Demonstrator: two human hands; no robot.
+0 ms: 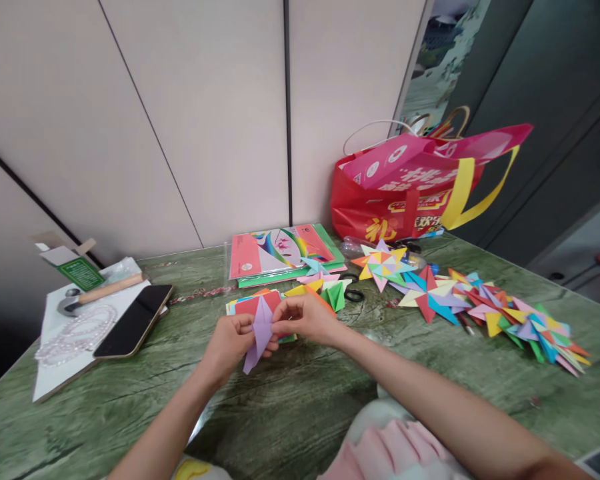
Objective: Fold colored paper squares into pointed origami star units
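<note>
A folded purple piece of origami paper [263,328], long and pointed at both ends, is held up over the table between both hands. My left hand [236,339] grips its left side, thumb in front and fingers behind. On the right edge, my right hand [300,319] pinches the paper between thumb and fingers. Just behind lies a stack of coloured square paper [245,305] with red on top, partly hidden by the hands. Several folded paper pieces [325,287] in yellow, green and blue lie beyond my right hand, next to black-handled scissors [354,295].
Several multicoloured paper stars [427,295] spread along the right side. Packs of coloured paper [283,252] lie by the wall, beside a red bag [405,187]. To the left are a phone [134,321], a hammer [103,291], clear beads [77,333] and a small box [75,263].
</note>
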